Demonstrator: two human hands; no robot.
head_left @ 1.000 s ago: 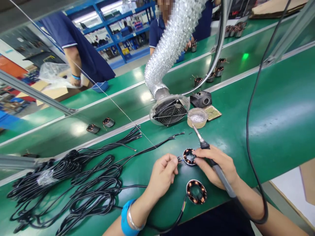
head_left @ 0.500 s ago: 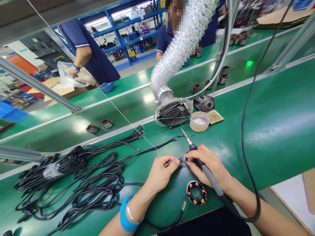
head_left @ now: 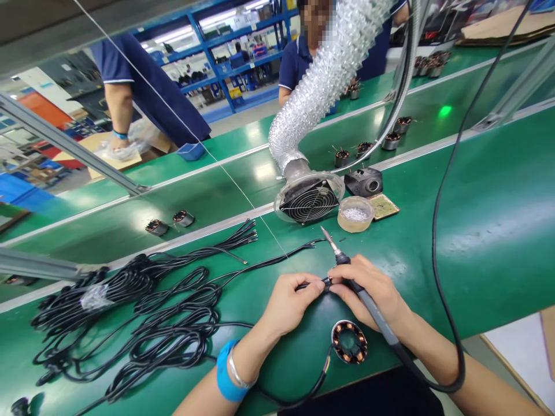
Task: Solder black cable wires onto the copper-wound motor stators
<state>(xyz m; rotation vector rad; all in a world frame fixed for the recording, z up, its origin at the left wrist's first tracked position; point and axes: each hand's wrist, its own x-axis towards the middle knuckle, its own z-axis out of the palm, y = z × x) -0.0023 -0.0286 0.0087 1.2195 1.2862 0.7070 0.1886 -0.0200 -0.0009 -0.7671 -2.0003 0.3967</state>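
Green worktop (head_left: pixel 494 231): extends on the near side of the fan (head_left: pixel 310 202), keeping parts within reach, presumably.
Left hand (head_left: pixel 288 303): closed, pinching dark wire ends (head_left: pixel 325 282) below the fan, likely to steady them.
Right hand (head_left: pixel 381 292): closed around the soldering iron (head_left: pixel 375 312), to the right of and below the fan; thumb and fingertips brought up against the wire ends. Cannot tell what else is pinched there.
Iron tip (head_left: pixel 328 236): points up towards the fan, apparently to keep heat off skin while leaving fingertips usable.
Wound ring (head_left: pixel 348 325): lies flat well below the fan, slightly right, probably laid aside to free both hands.
Pale cup (head_left: pixel 355 222): sits just right of the fan, holding silvery bits together.
Black cables (head_left: pixel 173 352): lie left of and below the fan, looped, perhaps to limit tangling.
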